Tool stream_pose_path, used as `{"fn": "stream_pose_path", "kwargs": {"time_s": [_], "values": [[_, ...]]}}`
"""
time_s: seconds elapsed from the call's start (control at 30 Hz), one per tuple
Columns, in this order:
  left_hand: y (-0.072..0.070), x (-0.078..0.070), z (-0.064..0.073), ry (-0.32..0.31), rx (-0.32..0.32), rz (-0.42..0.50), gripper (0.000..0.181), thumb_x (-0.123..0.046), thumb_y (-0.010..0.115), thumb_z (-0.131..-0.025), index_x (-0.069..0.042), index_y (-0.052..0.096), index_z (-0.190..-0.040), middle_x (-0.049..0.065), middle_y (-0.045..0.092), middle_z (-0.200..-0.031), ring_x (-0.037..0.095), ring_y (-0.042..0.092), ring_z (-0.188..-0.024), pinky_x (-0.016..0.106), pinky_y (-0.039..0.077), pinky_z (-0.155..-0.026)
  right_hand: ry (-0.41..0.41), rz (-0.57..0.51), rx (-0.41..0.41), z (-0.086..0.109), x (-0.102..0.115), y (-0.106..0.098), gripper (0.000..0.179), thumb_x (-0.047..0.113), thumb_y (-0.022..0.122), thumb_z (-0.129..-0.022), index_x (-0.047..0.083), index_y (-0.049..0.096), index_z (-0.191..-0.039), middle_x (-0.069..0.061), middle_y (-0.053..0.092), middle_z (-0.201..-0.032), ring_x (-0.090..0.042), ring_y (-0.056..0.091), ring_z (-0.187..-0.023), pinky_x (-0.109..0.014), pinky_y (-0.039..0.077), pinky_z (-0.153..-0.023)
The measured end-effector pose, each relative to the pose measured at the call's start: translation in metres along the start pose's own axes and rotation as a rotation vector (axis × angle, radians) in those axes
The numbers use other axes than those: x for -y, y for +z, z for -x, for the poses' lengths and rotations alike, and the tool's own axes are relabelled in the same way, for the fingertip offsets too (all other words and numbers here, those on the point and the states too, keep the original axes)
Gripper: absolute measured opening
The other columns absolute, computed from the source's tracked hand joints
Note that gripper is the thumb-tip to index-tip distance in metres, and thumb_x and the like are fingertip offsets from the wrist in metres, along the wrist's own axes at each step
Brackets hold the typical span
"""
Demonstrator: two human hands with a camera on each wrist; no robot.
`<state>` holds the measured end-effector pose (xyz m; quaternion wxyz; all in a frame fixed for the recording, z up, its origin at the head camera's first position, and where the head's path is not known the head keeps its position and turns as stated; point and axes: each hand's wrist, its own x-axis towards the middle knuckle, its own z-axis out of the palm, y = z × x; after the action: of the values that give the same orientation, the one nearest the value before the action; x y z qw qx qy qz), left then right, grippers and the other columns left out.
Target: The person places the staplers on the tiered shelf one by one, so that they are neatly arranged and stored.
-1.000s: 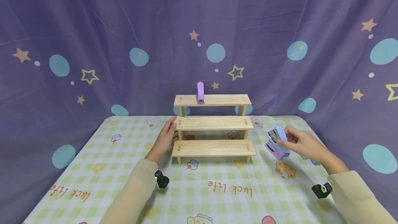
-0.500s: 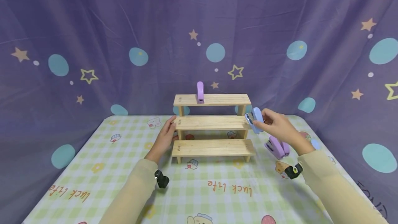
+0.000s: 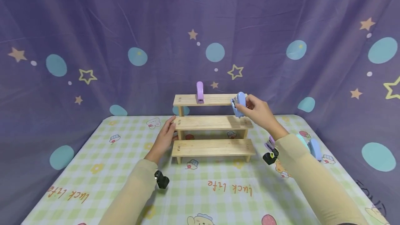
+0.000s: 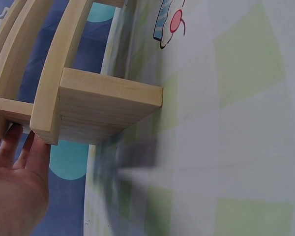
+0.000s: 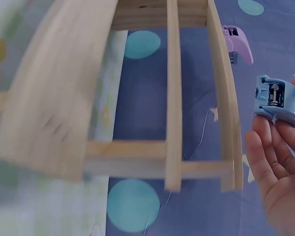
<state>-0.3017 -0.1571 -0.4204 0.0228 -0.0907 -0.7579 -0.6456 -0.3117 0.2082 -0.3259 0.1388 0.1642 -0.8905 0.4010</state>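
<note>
A three-tier wooden shelf (image 3: 212, 122) stands on the table. My left hand (image 3: 164, 138) touches its left side, fingers extended against the wood; in the left wrist view fingertips (image 4: 38, 147) meet the board ends. My right hand (image 3: 259, 113) pinches a light-blue stapler (image 3: 239, 104) between thumb and fingers, in front of the top board's right end. In the right wrist view the blue stapler (image 5: 280, 101) points toward the shelf, apart from the top board. A purple stapler (image 3: 200, 92) sits on the top board, left of its middle.
On the table at right, another purple stapler (image 3: 270, 143) shows partly behind my right sleeve. Farther right, a blue stapler (image 3: 315, 149) lies next to a mint-green item (image 3: 301, 140). A purple curtain (image 3: 268, 16) hangs behind the checkered tablecloth (image 3: 118, 169).
My right hand has carried the blue stapler from above the purple one on the table leftward and up to the top board's right end. My left hand stays at the shelf's side.
</note>
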Motion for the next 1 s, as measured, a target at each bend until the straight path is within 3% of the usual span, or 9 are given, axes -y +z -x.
{"fn": "stream_pose_path", "kwargs": {"time_s": [0.2, 0.47, 0.73, 1.0], "values": [[0.0, 0.001, -0.001, 0.007, 0.01, -0.001, 0.05, -0.027, 0.032, -0.112, -0.019, 0.024, -0.161, 0.019, 0.036, -0.153, 0.038, 0.042, -0.136, 0.05, 0.046, -0.106, 0.006, -0.028, -0.004, -0.023, 0.016, 0.01, 0.051, 0.06, 0.065, -0.091, 0.012, 0.05, -0.09, -0.007, 0.059, -0.085, -0.025, 0.054, -0.074, -0.038, 0.042, -0.062], [-0.001, 0.003, -0.002, -0.001, 0.011, 0.0, 0.05, -0.028, 0.033, -0.112, -0.019, 0.025, -0.16, 0.019, 0.035, -0.153, 0.038, 0.042, -0.137, 0.05, 0.046, -0.106, 0.056, -0.053, 0.018, -0.047, 0.033, 0.021, 0.049, 0.057, 0.067, -0.092, 0.01, 0.052, -0.093, -0.006, 0.065, -0.096, -0.022, 0.067, -0.078, -0.039, 0.053, -0.072], [-0.001, 0.003, -0.001, 0.0, 0.008, 0.012, 0.05, -0.029, 0.033, -0.112, -0.019, 0.024, -0.161, 0.019, 0.033, -0.155, 0.038, 0.041, -0.138, 0.051, 0.045, -0.107, 0.078, -0.045, -0.005, -0.065, 0.042, 0.031, 0.048, 0.054, 0.069, -0.091, 0.009, 0.053, -0.091, -0.007, 0.058, -0.086, -0.022, 0.053, -0.074, -0.033, 0.046, -0.062], [0.001, 0.0, 0.001, 0.009, 0.004, 0.009, 0.05, -0.027, 0.033, -0.112, -0.017, 0.024, -0.161, 0.021, 0.034, -0.154, 0.039, 0.041, -0.137, 0.052, 0.045, -0.107, 0.131, -0.041, -0.01, -0.072, 0.037, 0.037, 0.049, 0.055, 0.067, -0.092, 0.008, 0.053, -0.093, -0.008, 0.059, -0.088, -0.022, 0.053, -0.075, -0.033, 0.045, -0.063]]}}
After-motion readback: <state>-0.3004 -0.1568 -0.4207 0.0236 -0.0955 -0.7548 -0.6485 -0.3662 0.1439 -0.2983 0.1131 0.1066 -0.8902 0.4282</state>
